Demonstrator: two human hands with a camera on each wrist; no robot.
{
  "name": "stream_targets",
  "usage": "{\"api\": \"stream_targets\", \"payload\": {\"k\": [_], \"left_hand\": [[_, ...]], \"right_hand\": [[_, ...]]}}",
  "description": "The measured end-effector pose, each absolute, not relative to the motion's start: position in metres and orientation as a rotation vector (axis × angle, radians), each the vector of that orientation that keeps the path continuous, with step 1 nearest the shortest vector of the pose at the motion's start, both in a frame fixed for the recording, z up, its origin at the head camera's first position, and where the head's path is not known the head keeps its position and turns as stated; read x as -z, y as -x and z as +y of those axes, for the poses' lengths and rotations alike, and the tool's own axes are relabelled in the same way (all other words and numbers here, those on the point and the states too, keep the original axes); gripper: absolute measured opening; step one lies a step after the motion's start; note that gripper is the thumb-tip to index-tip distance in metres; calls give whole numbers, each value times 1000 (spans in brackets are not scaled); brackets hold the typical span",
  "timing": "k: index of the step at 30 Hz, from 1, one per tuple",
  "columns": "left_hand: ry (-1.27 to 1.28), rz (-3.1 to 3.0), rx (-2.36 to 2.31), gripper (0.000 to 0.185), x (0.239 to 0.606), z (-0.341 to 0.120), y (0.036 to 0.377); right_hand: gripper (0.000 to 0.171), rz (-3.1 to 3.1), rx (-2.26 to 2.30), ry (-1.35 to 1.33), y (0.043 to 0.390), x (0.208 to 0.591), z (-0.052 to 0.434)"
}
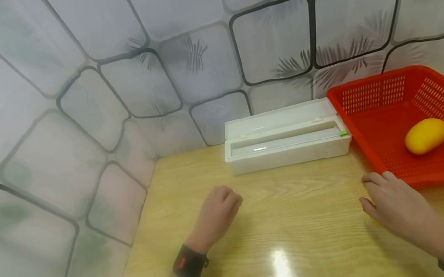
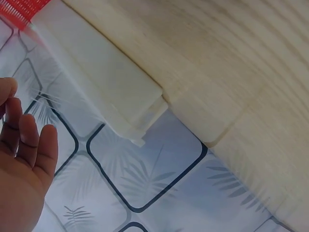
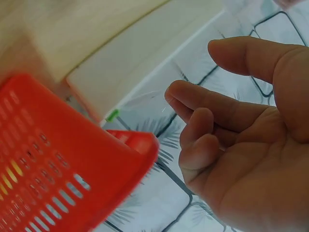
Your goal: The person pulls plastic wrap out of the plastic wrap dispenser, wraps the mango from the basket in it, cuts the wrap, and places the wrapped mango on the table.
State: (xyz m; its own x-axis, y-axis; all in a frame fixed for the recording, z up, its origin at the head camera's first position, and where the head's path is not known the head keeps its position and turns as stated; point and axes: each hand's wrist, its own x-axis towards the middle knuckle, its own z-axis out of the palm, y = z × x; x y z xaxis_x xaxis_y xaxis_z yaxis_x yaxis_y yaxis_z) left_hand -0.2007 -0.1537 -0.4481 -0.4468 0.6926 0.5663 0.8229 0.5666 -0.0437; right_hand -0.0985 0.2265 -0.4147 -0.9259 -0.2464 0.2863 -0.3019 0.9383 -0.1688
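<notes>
My left hand (image 1: 217,211) is above the wooden table, in front of a long white dispenser box (image 1: 289,156) whose lid stands raised. Thumb and forefinger meet in the left wrist view, and faint shiny streaks of clear plastic film (image 2: 46,98) run from their tips. Inside the box lies a pale roll (image 1: 289,140); a small green piece (image 1: 343,133) sits at its right end. My right hand (image 1: 399,206) is by the near left corner of a red plastic basket (image 1: 361,143). Its thumb and forefinger are apart in the right wrist view, the other fingers loosely bent, nothing seen between them.
A yellow oval fruit (image 1: 426,135) lies in the basket, which stands right against the box's right end. Patterned wall covering (image 1: 198,53) rises behind and to the left of the table (image 1: 299,224). Bright light reflects off the tabletop.
</notes>
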Motion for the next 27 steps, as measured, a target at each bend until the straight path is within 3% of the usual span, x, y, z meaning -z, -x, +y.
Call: {"api": "stream_targets", "payload": {"k": [27], "left_hand": [[1240, -2389, 216, 14, 467, -151, 198]], "right_hand": [[15, -2869, -362, -397, 102, 451, 227]]}}
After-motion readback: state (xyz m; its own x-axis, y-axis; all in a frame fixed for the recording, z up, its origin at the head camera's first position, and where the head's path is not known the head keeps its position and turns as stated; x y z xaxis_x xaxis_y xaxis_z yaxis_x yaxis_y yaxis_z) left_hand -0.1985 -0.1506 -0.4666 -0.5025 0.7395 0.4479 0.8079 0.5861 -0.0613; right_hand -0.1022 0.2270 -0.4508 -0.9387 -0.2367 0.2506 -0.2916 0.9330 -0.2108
